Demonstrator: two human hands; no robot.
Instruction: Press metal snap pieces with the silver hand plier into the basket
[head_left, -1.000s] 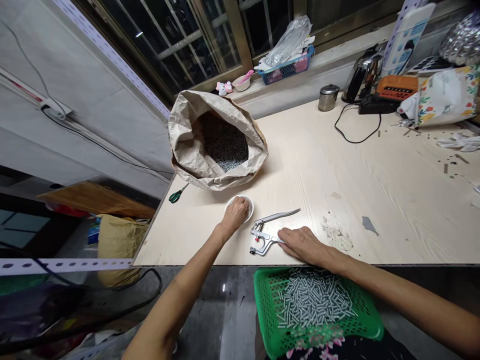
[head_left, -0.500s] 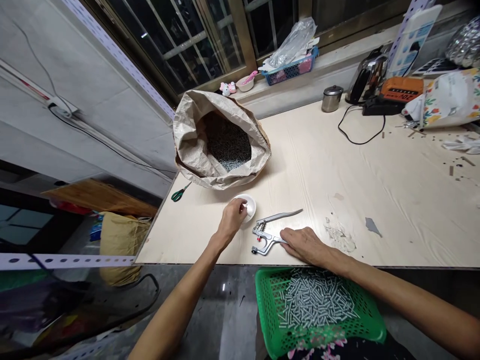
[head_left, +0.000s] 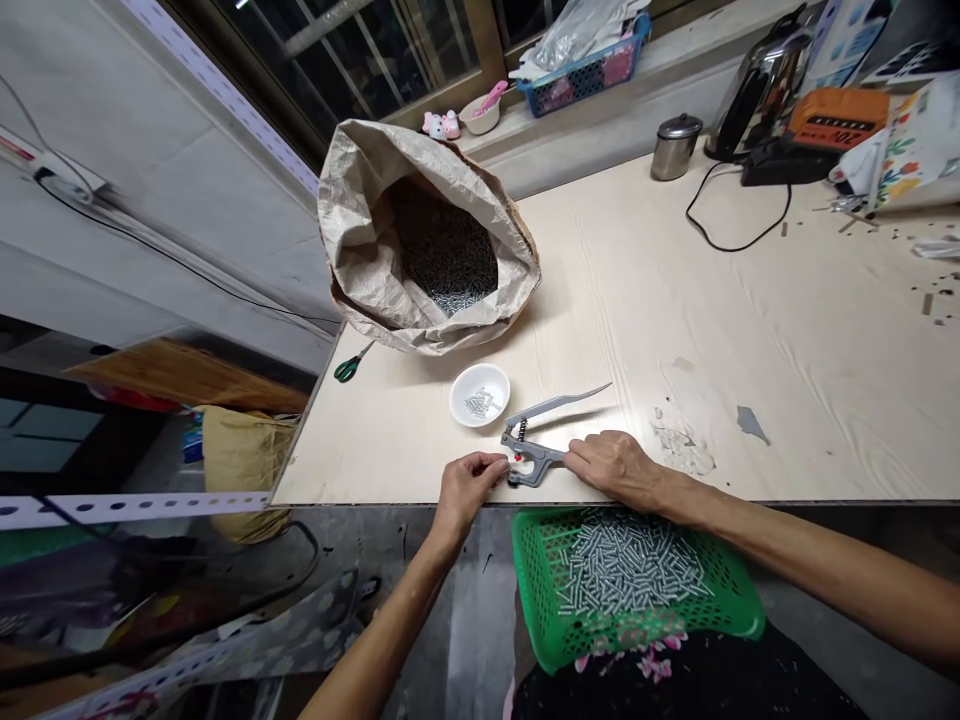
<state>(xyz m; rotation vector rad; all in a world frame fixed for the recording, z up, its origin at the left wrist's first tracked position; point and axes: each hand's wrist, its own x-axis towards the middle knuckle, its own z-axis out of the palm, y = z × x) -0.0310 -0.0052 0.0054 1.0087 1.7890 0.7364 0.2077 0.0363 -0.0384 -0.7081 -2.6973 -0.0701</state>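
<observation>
Grey metal press pliers (head_left: 541, 432) lie near the front edge of the pale wooden table (head_left: 750, 330). My right hand (head_left: 611, 463) rests on their lower handle and presses it down. My left hand (head_left: 466, 487) is pinched at the pliers' jaw, its fingertips closed on something too small to make out. A small white bowl (head_left: 480, 393) with a few small metal pieces stands just behind the pliers. A green plastic basket (head_left: 637, 585) holding several silver metal tubes sits on my lap below the table edge.
A large paper sack (head_left: 420, 240) full of dark metal pieces stands at the table's back left. Green-handled scissors (head_left: 349, 366) lie beside it. At the back right are a kettle (head_left: 761, 85), a metal cup (head_left: 673, 147), a black cable (head_left: 731, 215) and scattered bits.
My left hand left the white bowl and came down to the pliers' jaw with its fingers pinched. My right hand stayed on the handle. The view tilted down slightly.
</observation>
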